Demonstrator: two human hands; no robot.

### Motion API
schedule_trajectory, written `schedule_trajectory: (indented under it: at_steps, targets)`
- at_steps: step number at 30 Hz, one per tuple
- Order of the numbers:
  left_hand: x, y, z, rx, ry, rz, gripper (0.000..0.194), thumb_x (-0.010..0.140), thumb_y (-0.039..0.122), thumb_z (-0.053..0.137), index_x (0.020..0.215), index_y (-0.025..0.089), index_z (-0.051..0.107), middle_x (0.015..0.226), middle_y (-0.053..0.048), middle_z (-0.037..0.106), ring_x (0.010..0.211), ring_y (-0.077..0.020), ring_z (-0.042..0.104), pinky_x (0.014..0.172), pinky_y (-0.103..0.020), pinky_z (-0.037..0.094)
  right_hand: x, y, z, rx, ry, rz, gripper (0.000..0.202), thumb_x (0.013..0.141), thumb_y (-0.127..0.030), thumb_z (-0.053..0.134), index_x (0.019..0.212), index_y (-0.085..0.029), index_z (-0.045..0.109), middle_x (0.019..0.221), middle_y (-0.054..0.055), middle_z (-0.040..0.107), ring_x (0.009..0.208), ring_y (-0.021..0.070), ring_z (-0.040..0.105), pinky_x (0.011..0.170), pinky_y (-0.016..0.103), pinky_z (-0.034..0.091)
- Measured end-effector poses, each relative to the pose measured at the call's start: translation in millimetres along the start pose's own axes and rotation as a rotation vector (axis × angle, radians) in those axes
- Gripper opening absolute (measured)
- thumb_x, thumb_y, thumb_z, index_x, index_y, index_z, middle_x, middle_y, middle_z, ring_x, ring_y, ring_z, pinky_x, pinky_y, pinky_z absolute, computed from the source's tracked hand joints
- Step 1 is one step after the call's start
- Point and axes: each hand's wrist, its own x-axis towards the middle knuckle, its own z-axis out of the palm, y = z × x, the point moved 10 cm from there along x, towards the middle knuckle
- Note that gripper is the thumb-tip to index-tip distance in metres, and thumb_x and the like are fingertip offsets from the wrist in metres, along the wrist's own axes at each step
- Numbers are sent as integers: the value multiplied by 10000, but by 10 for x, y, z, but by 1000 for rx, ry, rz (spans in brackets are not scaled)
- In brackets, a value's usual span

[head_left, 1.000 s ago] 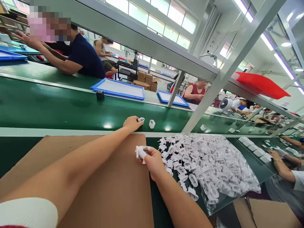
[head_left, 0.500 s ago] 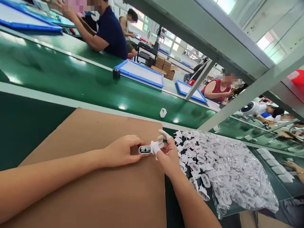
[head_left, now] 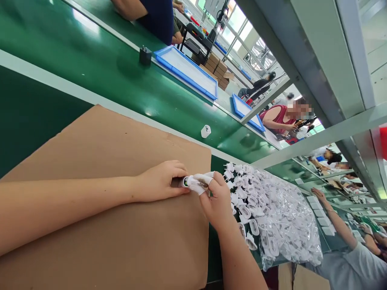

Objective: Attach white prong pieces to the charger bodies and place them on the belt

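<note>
My left hand pinches a small white charger housing over the cardboard. Something green shows inside its open end. At that end is my right hand, with white finger cots on its thumb and fingers. Its fingers are closed on a white plug cap, mostly hidden by the cots, held up against the housing. To the right of my right hand lies a heap of loose white plug caps, running into a clear plastic bag full of them.
Brown cardboard covers the bench under my hands. On the green conveyor belt stand a white charger housing and, at its far edge, a black plug adapter. Blue-rimmed trays lie beyond. A co-worker's arm reaches over white pieces at right.
My right hand has brought the plug cap against the housing's open end, its fingers closing together. The housing has turned in my left hand. The view has tilted; a co-worker's arm reaches further in.
</note>
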Motion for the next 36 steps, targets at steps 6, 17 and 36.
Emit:
schedule_trajectory:
  at_steps: [6, 17, 36]
  targets:
    - [-1, -27, 3, -11, 13, 6, 264, 913, 472, 662, 897, 230, 767, 940, -63, 700, 924, -246, 625, 826, -357, 511, 37, -93, 143, -173, -88, -53, 379, 799, 13, 493, 1034, -209, 692, 970, 74, 575, 969, 240, 552, 795, 356, 490]
    - [-6, -19, 12, 1, 7, -29, 264, 900, 462, 651, 899, 225, 768, 914, -60, 688, 897, -240, 611, 795, -346, 491, 153, -15, 116, -281, -68, 20, 180, 666, -40, 562, 664, -216, 522, 754, 1, 471, 739, 178, 456, 656, 315, 341]
    - [455, -154, -361, 103, 164, -278, 292, 775, 454, 640, 919, 207, 697, 946, -56, 737, 893, -274, 669, 785, -338, 504, 85, 676, -369, -387, 177, 353, 414, 990, -349, 563, 1336, -136, 642, 1278, 179, 685, 1231, 347, 578, 1140, 550, 348]
